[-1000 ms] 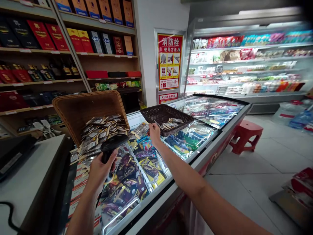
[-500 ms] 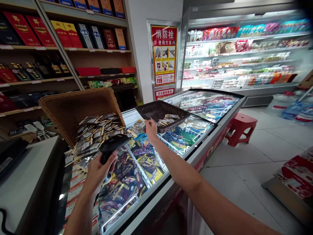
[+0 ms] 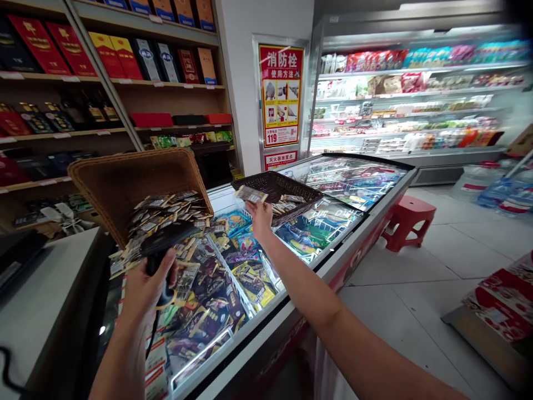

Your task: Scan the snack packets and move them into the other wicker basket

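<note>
My left hand (image 3: 145, 283) is wrapped round the handle of a black barcode scanner (image 3: 166, 239), held above the glass top of a chest freezer. Between the fingertips of my right hand (image 3: 260, 218) is a small clear snack packet (image 3: 250, 194), raised at the near left rim of a dark brown wicker basket (image 3: 270, 180). Several similar packets (image 3: 287, 203) lie in that basket. On the left, a tan wicker basket (image 3: 137, 166) rests tipped on its side, and a heap of packets (image 3: 166, 214) spills from it onto the glass, partly hidden by the scanner.
Packaged ice creams (image 3: 254, 283) show through the freezer glass. A grey counter (image 3: 62, 283) stands at the left, with boxed goods on shelves (image 3: 175, 86) behind. Right of the freezer are a red stool (image 3: 410, 219), large water bottles (image 3: 474, 180) and red-and-white cartons (image 3: 503, 297).
My right hand has lifted the packet up and slightly right, to the dark basket's rim. My left hand has moved left and a little down with the scanner.
</note>
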`<control>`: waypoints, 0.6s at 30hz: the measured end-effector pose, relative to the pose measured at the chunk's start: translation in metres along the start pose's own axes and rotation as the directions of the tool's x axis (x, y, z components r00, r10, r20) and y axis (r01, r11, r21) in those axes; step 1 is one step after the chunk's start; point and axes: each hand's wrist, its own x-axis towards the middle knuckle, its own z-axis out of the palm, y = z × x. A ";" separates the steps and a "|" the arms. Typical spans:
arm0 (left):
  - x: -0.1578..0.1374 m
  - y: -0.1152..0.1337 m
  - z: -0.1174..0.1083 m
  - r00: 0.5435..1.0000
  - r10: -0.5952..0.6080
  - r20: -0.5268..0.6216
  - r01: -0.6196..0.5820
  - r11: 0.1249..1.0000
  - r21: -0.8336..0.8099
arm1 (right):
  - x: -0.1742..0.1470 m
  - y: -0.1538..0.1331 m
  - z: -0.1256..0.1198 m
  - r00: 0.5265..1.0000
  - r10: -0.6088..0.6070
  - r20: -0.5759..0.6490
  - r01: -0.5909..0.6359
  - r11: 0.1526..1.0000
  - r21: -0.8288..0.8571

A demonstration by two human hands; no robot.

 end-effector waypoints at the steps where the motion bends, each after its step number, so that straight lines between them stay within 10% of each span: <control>1: 0.000 0.003 -0.002 0.999 0.008 -0.035 -0.009 1.000 -0.027 | -0.001 0.000 0.000 0.999 -0.029 -0.017 0.030 0.999 0.040; 7: 0.003 0.011 -0.014 0.961 0.013 -0.277 -0.066 0.980 -0.185 | -0.043 0.025 0.000 0.966 0.086 0.244 -0.014 0.959 -0.282; 12: 0.004 0.011 -0.016 0.928 -0.016 -0.373 -0.084 0.965 -0.249 | -0.111 0.054 -0.005 0.705 0.251 0.663 0.367 0.671 -0.644; 18: 0.001 0.010 -0.012 0.937 -0.012 -0.349 -0.074 0.970 -0.232 | -0.137 0.066 -0.006 0.413 0.462 0.785 0.639 0.467 -0.611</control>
